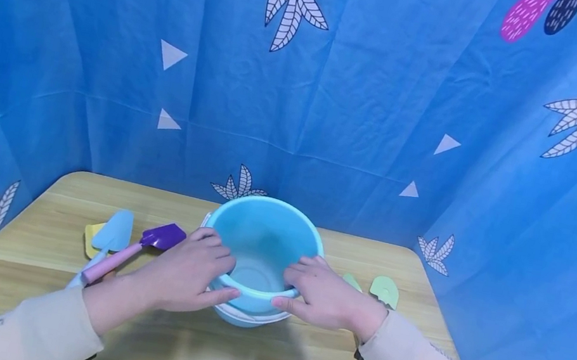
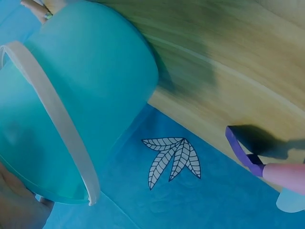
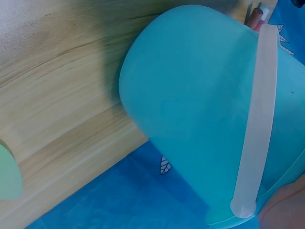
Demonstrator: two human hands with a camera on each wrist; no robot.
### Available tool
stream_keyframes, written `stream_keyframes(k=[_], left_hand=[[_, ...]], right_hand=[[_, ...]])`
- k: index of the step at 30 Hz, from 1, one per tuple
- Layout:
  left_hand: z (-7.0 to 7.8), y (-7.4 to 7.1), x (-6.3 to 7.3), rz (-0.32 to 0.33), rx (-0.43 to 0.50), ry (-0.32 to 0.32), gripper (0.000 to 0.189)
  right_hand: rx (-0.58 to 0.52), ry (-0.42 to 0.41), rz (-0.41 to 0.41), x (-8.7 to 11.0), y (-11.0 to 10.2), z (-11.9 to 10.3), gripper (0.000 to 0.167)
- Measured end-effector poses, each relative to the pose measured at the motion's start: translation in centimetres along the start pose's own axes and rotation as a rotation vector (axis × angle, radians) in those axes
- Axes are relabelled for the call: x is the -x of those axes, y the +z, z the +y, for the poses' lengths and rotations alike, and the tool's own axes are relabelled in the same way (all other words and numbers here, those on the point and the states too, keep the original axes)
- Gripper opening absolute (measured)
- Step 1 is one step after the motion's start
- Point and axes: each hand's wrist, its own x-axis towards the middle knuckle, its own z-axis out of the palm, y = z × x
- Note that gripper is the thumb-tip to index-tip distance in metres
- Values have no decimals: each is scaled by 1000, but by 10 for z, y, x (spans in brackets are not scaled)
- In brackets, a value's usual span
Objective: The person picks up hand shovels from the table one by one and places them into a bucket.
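A light blue toy bucket point(image 1: 268, 228) stands at the middle of the wooden table in the head view, its open top tipped toward me. My left hand point(image 1: 196, 273) grips its rim from the left, fingers curled over into the bucket and thumb along the outside. On the opposite side my right hand point(image 1: 323, 295) holds the rim in the same way. A whitish carrying handle point(image 2: 62, 114) hangs down across the bucket's outside; the right wrist view also shows this handle point(image 3: 259, 119). The inside of the bucket looks bare.
Left of the bucket lie a purple toy shovel point(image 1: 162, 236) with a pink handle, a light blue shovel point(image 1: 114, 230) and a yellow piece point(image 1: 90, 235) beneath it. Pale green toy pieces point(image 1: 385, 289) lie to the right. A blue patterned curtain point(image 1: 340, 86) surrounds the table.
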Motion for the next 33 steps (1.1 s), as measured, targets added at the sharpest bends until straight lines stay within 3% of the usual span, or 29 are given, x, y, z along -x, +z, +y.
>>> stream_keyframes(k=[21,27,33], left_hand=[[0,5,1,99,40,16,35],[1,5,1,101,44,20,34],[2,3,1,63,63,6,36]], right_hand=[[8,7,4,1,1,0,43],[-3,6,8,2,1,0,41],[-32,1,-3,1,-2,0,40]])
